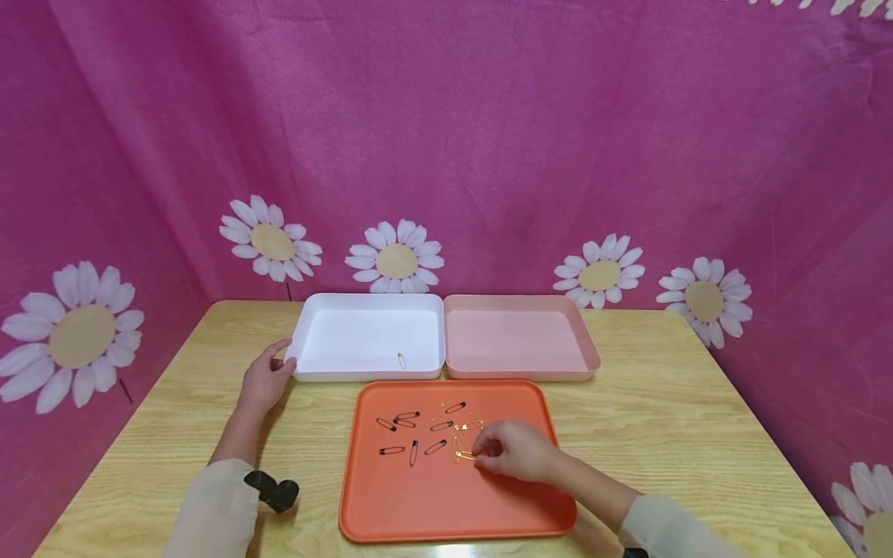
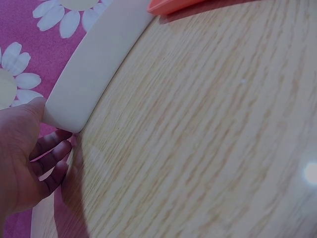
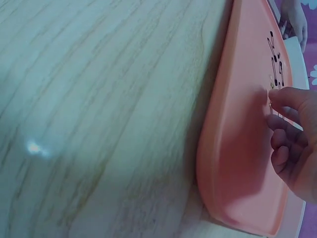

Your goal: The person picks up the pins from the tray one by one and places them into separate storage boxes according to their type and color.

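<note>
Eight black pins point(image 1: 436, 447) lie at nine o'clock from the right hand point(image 1: 518, 451), its fingers bent at gold pins point(image 1: 465, 456) on the orange tray point(image 1: 446, 504), grip impossible to tell; at ten, the left hand point(image 1: 267, 380) grasps the white tray point(image 1: 363, 341); pink tray point(image 1: 522, 339), twelve.

Gold pin point(image 1: 465, 455) partly hidden by right hand point(image 1: 515, 451), gold specks point(image 1: 443, 404) too small to tell, sleeves point(image 1: 218, 504) cut off

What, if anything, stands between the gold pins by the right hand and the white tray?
Nothing tall. Black pins lie flat on the orange tray along the way, then come its far rim and the near wall of the white tray. The left hand touches the white tray's left end, off that line.
</note>
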Demonstrator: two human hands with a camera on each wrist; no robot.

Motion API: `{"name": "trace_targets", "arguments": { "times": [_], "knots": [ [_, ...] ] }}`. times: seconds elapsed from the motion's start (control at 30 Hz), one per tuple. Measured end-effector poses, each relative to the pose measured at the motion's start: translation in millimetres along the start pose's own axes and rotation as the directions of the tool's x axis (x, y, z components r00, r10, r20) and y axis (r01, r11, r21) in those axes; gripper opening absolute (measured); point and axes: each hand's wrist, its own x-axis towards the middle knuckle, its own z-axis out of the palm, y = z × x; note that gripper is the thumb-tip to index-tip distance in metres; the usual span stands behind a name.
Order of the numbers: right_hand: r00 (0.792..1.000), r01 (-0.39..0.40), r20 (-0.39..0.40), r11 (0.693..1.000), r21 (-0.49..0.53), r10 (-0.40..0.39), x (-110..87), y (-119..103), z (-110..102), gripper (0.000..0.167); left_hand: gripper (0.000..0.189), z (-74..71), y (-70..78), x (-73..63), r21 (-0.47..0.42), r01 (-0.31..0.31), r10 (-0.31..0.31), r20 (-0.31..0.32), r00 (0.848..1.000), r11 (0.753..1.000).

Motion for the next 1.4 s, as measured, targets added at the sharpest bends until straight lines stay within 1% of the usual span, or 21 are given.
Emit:
{"name": "trace_targets", "arguments": {
  "times": [0.17,0.3,0.37,0.5,0.6,0.67,0.73,0.8,0.97,1.17,1.3,1.4],
  "knots": [
    [1.000,0.008,-0.012,0.998,-0.064,-0.008,-0.7,-2,1,0.005,0.051,0.0,0.5,-1.1,-0.003,-0.006,0.006,-0.001,1.000,1.000],
    [0.999,0.028,-0.023,0.989,-0.143,-0.032,-0.9,-3,2,0.005,0.051,-0.3,0.4,-1.6,-0.004,-0.005,0.005,0.003,1.000,1.000],
    [0.998,0.043,-0.028,0.981,-0.190,-0.049,-1.1,-4,2,0.005,0.051,-0.5,0.5,-1.3,-0.004,0.000,0.000,0.005,1.000,1.000],
    [0.994,0.083,-0.039,0.955,-0.285,-0.098,-2.0,-6,3,0.005,0.051,-0.4,0.7,-0.8,-0.003,0.002,-0.002,0.006,1.000,1.000],
    [0.990,0.113,-0.046,0.936,-0.333,-0.136,-2.9,-7,4,0.004,0.051,-0.4,0.5,-0.3,-0.002,0.001,-0.001,0.005,1.000,1.000],
    [0.987,0.123,-0.051,0.930,-0.347,-0.150,-3.1,-7,4,0.005,0.051,-0.6,0.4,-0.2,-0.003,0.001,-0.001,0.005,1.000,1.000],
    [0.987,0.123,-0.054,0.932,-0.341,-0.150,-2.9,-6,5,0.005,0.051,-0.7,0.3,-0.2,-0.003,0.001,-0.001,0.005,1.000,1.000],
    [0.988,0.119,-0.060,0.941,-0.318,-0.145,-2.6,-5,6,0.005,0.051,-0.7,0.4,-0.5,-0.003,0.000,0.000,0.003,1.000,1.000],
    [0.991,0.089,-0.076,0.969,-0.231,-0.109,-3.5,-1,8,0.005,0.051,0.0,1.4,-1.8,0.002,0.001,-0.001,-0.005,1.000,1.000],
    [0.993,0.055,-0.101,0.992,-0.115,-0.067,-5.7,4,11,0.006,0.051,0.6,2.1,-2.2,-0.002,0.014,-0.014,-0.007,1.000,1.000],
    [0.992,0.055,-0.110,0.998,-0.034,-0.058,-6.8,8,10,0.006,0.051,0.5,1.9,-1.5,-0.005,0.016,-0.016,-0.004,1.000,1.000],
    [0.994,0.038,-0.101,0.999,-0.022,-0.040,-7.7,9,7,0.007,0.051,0.0,1.1,-0.6,-0.009,0.012,-0.012,-0.005,1.000,1.000]
  ]
}}
